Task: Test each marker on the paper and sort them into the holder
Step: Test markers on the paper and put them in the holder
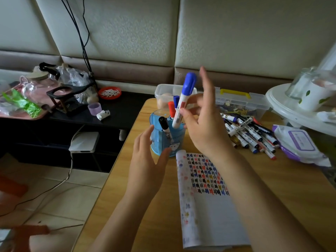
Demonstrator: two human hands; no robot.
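Note:
My right hand grips a white marker with a blue cap, cap up, its lower end dipping into the blue holder. The holder stands at the table's left edge and holds a black-capped marker, a red-capped one and a blue-capped one. My left hand hovers open just in front of the holder, fingers spread near its wall. The paper, covered with rows of black, blue and red test marks, lies in front of me. A pile of several markers lies to the right.
Clear plastic boxes stand behind the pile. A purple wipes pack and a white stand with glass jars sit at the right. Left of the wooden table is a low black shelf with clutter and cables.

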